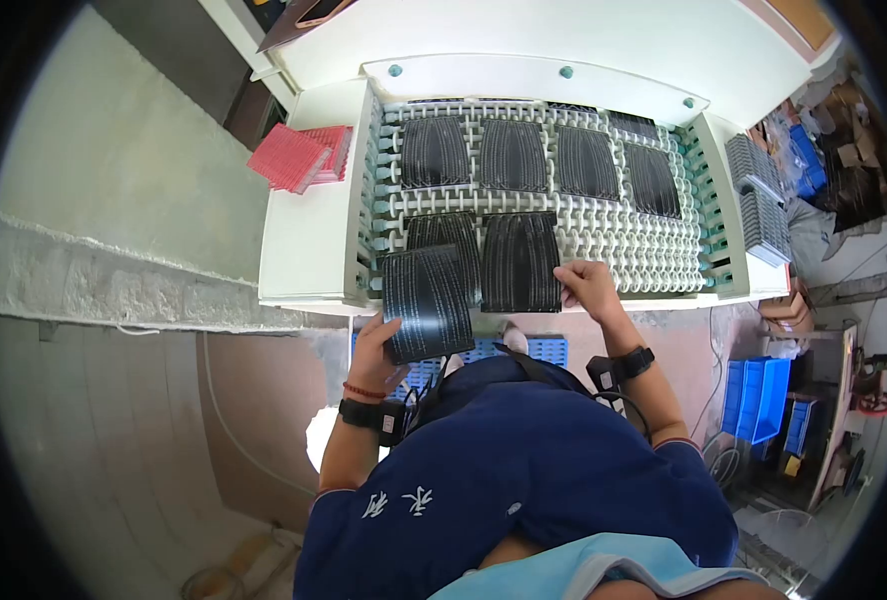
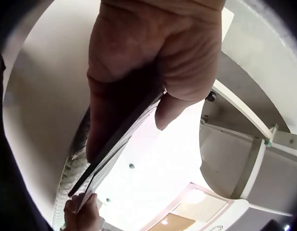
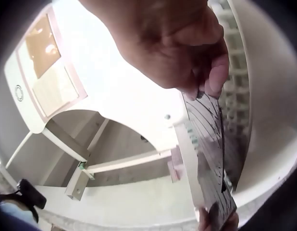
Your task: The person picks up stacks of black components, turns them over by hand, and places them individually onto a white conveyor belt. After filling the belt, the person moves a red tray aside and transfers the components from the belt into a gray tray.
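My left hand (image 1: 371, 355) grips a glossy black rectangular panel (image 1: 428, 305) with pale dashed lines, at the front left of a roller conveyor. Seen edge-on in the left wrist view, the dark panel (image 2: 124, 130) lies between thumb and fingers, with thin layers along it. My right hand (image 1: 592, 288) pinches the right edge of a second black panel (image 1: 520, 262), just right of the first. The right wrist view shows fingertips on the end of this lined panel (image 3: 206, 118). Another black panel (image 1: 442, 228) lies on the rollers, partly hidden behind the left-hand one.
Several black panels (image 1: 513, 156) lie in a row farther back on the white roller conveyor (image 1: 644, 250). Red ribbed panels (image 1: 292, 158) sit on its left side ledge, grey ones (image 1: 764, 225) on the right ledge. A blue crate (image 1: 754, 400) stands at right.
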Available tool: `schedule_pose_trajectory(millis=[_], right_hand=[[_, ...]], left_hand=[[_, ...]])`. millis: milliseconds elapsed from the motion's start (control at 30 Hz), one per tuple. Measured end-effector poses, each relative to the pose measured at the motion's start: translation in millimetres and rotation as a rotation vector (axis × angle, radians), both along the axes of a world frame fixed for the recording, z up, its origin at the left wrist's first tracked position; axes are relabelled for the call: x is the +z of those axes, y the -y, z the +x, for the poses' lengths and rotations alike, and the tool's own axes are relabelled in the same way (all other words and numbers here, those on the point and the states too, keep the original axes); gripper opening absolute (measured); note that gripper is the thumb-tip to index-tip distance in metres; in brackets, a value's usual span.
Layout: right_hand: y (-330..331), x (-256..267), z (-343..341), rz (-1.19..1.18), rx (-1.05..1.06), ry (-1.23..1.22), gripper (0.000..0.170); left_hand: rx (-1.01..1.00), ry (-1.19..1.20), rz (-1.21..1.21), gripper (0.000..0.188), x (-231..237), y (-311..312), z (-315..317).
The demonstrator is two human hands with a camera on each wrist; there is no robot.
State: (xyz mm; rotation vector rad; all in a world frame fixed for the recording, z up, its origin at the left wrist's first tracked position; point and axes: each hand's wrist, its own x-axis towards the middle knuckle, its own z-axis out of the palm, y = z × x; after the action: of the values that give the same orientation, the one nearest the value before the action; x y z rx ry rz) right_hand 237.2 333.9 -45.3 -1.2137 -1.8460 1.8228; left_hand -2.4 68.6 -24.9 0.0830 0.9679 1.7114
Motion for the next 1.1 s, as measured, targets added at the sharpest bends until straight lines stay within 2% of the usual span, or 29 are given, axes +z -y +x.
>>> schedule_pose_trajectory(millis=[100, 233, 300, 333, 433, 467, 567, 667, 700, 733, 767, 833, 900, 1033, 1100], right_hand=[[-16, 5, 17, 0.367, 0.019, 0.231, 0.023], [-45, 23, 63, 0.255, -0.205, 0.216, 0.024], [-62, 24, 88, 0.277, -0.215, 0.252, 0.024], [-72, 20, 98, 0.352, -0.169, 0.334, 0.024], [-72, 13, 101, 0.916, -0.212, 0.361, 0.024], [-69, 12, 98, 0.847, -0.226, 0.413, 0.023], [-36, 23, 56, 0.884, -0.091, 0.217, 0.024], [0, 30, 8, 1.021, 0.190, 0.065, 0.026], [9, 28, -6, 0.984, 0.283, -0.012, 0.028], [20, 36, -19, 0.666, 0.334, -0.025, 0.027], [26, 31, -30, 0.548, 0.381, -0.140, 0.026], [39, 36, -43, 0.141, 0.501, -0.208, 0.023], [46, 26, -49, -0.103, 0.518, -0.125, 0.022], [33, 21, -33, -0.200, 0.303, -0.219, 0.019], [6, 17, -2, -0.042, 0.149, -0.245, 0.019]], left_hand=[[-0.012, 0.010, 0.011, 0.032, -17, 1, -6], [0.008, -0.004, 0.048, 0.031, -8, -1, -1], [-0.002, -0.016, 0.065, 0.031, -8, -1, 1], [-0.009, -0.025, 0.074, 0.031, -8, -1, 1], [-0.005, -0.046, 0.072, 0.031, -14, -2, 1], [-0.019, -0.050, 0.083, 0.033, -15, -2, 0], [-0.054, -0.068, 0.100, 0.035, -16, -3, 0], [-0.067, -0.077, 0.099, 0.034, -11, -10, 2], [-0.064, -0.072, 0.094, 0.032, -3, -15, 7], [-0.060, -0.067, 0.089, 0.031, 2, -17, 9], [-0.067, -0.068, 0.089, 0.030, 0, -17, 10], [-0.080, -0.068, 0.096, 0.030, -4, -19, 10], [-0.037, -0.071, 0.072, 0.030, -1, -22, 14], [0.014, -0.046, 0.070, 0.030, 9, -28, 24], [0.028, -0.023, 0.093, 0.030, 16, -26, 26]])
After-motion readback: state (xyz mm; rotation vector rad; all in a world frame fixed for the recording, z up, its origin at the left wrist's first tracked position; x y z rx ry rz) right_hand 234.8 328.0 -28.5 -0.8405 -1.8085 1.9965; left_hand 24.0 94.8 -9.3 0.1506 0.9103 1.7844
